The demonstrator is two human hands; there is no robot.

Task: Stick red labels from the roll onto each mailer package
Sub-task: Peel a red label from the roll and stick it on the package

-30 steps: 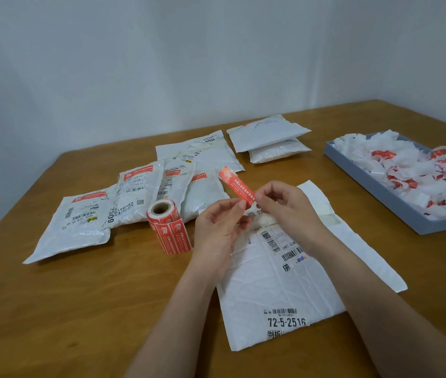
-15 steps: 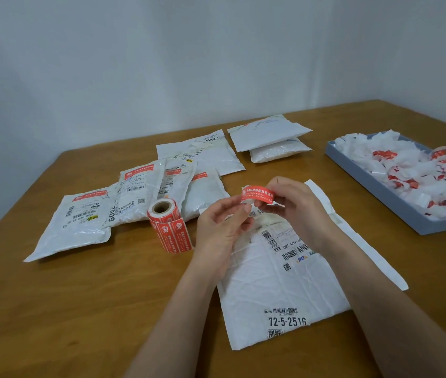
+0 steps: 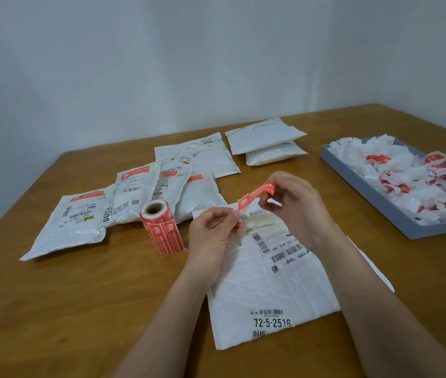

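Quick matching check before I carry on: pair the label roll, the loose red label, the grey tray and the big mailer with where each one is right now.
Things:
1. label roll
2. red label
3. grey tray
4. big mailer

Places:
A. flat on the table under both hands
B. pinched between the left hand and right hand
C. at the right, full of crumpled backing scraps
D. on the table left of the left hand

Pairs: 1-D, 2-B, 3-C, 4-A
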